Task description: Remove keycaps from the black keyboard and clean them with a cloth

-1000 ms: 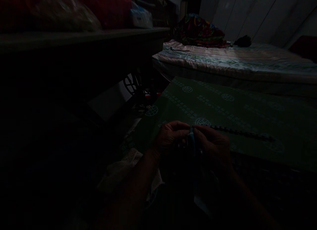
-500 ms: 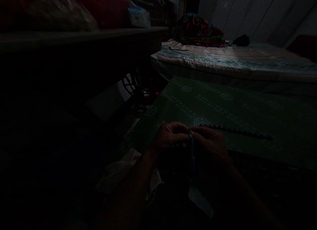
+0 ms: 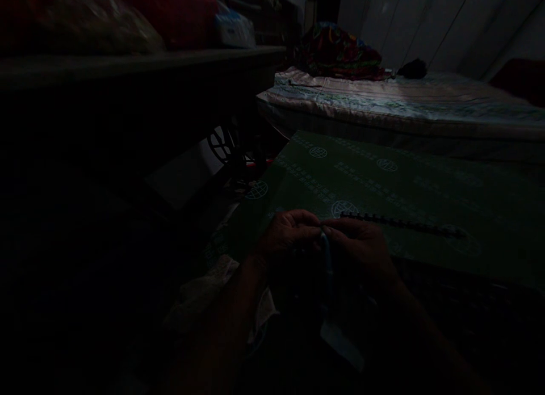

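Observation:
In dim light, my left hand (image 3: 289, 231) and my right hand (image 3: 361, 244) meet at the fingertips above the near edge of a green printed board (image 3: 361, 185). Both hands are closed in a pinch at the top of a narrow pale blue strip (image 3: 327, 264), which hangs down between them. Below it shows a flat pale piece (image 3: 342, 345); whether it joins the strip is too dark to tell. A dark, notched, bead-like strip (image 3: 404, 223) lies on the board just beyond my right hand.
A crumpled light cloth (image 3: 213, 284) lies beside my left forearm. At the left, a tabletop (image 3: 187, 60) carries bags and a blue-white packet (image 3: 236, 29), with a spoked wheel (image 3: 219, 145) beneath. A bed (image 3: 404, 103) with a patterned bundle (image 3: 340, 51) stands behind the board.
The whole view has shifted slightly, so things appear a little further left. Both hands keep their pinch at the top of the hanging strip, with only tiny finger movement.

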The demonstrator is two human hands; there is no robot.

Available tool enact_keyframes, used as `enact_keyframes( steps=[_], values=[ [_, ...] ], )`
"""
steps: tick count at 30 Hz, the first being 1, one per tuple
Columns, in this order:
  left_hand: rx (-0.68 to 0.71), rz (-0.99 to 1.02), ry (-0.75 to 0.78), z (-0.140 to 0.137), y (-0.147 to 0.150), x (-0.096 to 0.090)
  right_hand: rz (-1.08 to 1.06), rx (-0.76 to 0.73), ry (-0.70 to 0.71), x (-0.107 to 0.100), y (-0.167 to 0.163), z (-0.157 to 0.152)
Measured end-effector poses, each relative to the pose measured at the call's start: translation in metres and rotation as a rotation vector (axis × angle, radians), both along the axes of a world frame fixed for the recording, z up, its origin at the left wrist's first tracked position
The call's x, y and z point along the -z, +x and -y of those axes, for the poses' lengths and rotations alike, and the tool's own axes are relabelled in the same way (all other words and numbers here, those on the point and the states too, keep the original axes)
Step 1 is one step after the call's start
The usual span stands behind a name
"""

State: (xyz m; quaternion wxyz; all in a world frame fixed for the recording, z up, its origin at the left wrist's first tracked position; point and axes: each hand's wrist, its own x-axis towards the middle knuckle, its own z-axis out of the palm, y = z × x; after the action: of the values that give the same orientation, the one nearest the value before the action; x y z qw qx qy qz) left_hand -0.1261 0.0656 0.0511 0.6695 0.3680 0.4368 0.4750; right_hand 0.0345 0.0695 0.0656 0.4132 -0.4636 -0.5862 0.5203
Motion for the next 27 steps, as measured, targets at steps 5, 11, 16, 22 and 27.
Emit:
enact_keyframes(
  steps=[5,11,16,22,27],
  values=[
    [-0.009,0.031,-0.001,-0.001,0.000,0.000,0.015,-0.023,0.047,0.001,0.001,0.000],
    [-0.020,-0.011,-0.003,-0.001,0.000,0.001,0.124,-0.069,0.218,0.006,0.003,-0.003],
    [0.019,-0.043,-0.029,-0.002,-0.001,0.002,0.329,-0.141,0.443,0.011,0.008,-0.008],
    [0.024,-0.034,-0.030,-0.002,-0.001,0.002,0.518,-0.209,0.671,0.014,0.009,-0.011],
    [0.021,-0.041,-0.040,-0.002,-0.002,0.002,0.490,-0.271,0.702,0.015,0.010,-0.012]
  ],
)
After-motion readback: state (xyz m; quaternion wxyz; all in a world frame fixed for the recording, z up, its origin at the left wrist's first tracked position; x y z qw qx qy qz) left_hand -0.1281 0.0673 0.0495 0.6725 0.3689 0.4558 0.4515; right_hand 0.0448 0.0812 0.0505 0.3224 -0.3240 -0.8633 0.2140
